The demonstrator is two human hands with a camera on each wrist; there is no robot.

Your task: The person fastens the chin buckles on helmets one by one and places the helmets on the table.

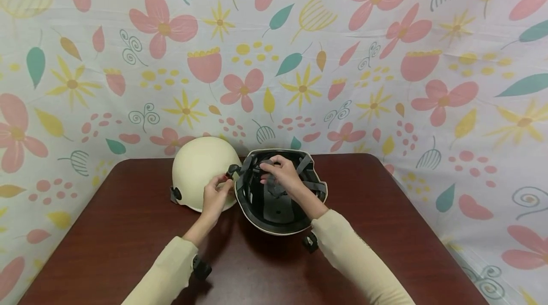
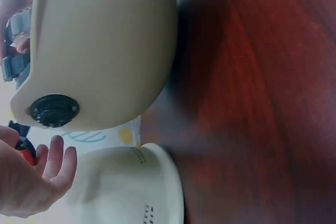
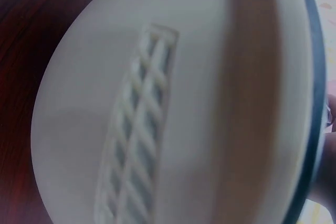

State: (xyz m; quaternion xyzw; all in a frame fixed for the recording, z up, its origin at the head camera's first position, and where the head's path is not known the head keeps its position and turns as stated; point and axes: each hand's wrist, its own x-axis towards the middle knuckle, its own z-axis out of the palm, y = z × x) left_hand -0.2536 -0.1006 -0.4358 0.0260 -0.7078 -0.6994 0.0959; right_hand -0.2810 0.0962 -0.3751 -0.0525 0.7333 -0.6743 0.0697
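Note:
An upturned cream helmet (image 1: 255, 219) rests on its dome, its black padded inside and grey straps facing up. My left hand (image 1: 217, 194) is at its left side and pinches a small black buckle with a red part (image 2: 27, 152). The right hand (image 1: 282, 173) reaches into the helmet's opening, thumb and fingers pinching a grey strap (image 1: 266, 166). In the left wrist view, the shell (image 2: 115, 51) with its round black knob (image 2: 54, 110) stands close to the left hand. The shell's vent grid (image 3: 137, 129) fills the right wrist view, with the right hand mostly hidden behind the rim.
A second cream helmet (image 1: 201, 167) sits dome up just left of the first. Both stand on a dark red-brown table (image 1: 141, 219). Behind them hangs a flower-patterned cloth (image 1: 257, 81). Black wrist devices (image 1: 201, 268) hang under both sleeves.

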